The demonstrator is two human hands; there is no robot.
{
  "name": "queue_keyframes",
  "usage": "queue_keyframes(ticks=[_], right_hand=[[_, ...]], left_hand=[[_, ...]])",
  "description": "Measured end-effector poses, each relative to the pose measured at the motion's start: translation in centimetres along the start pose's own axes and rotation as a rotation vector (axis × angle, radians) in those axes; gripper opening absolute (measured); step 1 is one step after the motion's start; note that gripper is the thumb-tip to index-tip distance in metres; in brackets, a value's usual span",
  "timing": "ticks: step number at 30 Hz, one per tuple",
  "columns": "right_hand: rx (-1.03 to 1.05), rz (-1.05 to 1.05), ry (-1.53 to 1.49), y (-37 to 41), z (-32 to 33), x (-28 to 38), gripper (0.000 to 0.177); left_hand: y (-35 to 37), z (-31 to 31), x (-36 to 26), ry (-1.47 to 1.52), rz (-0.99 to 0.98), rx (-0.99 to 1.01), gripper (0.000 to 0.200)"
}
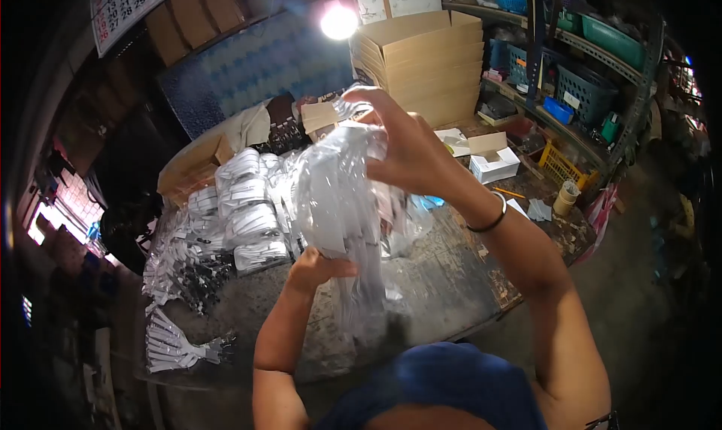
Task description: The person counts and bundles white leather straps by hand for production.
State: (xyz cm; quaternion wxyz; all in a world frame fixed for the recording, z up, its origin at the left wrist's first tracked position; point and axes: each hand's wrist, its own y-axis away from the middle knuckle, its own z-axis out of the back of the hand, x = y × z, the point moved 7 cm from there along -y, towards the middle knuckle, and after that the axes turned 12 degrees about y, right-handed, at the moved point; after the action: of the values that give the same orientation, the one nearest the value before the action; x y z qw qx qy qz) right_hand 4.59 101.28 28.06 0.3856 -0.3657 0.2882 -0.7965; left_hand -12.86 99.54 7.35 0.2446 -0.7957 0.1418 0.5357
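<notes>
Left hand [316, 269] grips the clear plastic bag [327, 193] at 7 o'clock; right hand [410, 152] contacts it at 1 o'clock; stacked bundles [250, 221] lie at 9 o'clock.

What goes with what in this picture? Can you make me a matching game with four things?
Things:
1. Plastic bag
2. Bracelet
3. Light
4. Calendar

Clues:
A. Glowing brightly
B. Around the right arm
C. In the top left part of the picture
D. Held by the left hand, with the right hand up near its top

Right pairs: 1-D, 2-B, 3-A, 4-C
</notes>
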Motion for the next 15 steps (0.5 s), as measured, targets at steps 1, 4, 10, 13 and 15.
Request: queue_keyframes(ticks=[1,4,10,13,15], right_hand=[[-0.066,0.033,0.016,-0.7,-0.2,-0.3,0.065],[-0.064,-0.043,-0.005,-2.3,-0.7,-0.5,0.059],[-0.019,-0.018,-0.211,-5.0,-2.6,-0.3,0.042],[0.009,-0.018,-0.331,-6.1,-4.0,0.0,0.036],[0.027,-0.046,-0.437,-6.7,-4.5,0.7,0.031]], left_hand=[[-0.3,1.0,-0.2,0.118,0.042,-0.077,0.063],[-1.9,0.6,-2.7,0.139,-0.021,-0.122,0.058],[-3.0,0.8,-4.7,0.019,-0.119,-0.167,0.075],[-2.4,0.6,-5.6,0.063,-0.198,-0.197,0.065],[-1.8,1.5,-5.5,-0.109,-0.156,-0.337,0.065]])
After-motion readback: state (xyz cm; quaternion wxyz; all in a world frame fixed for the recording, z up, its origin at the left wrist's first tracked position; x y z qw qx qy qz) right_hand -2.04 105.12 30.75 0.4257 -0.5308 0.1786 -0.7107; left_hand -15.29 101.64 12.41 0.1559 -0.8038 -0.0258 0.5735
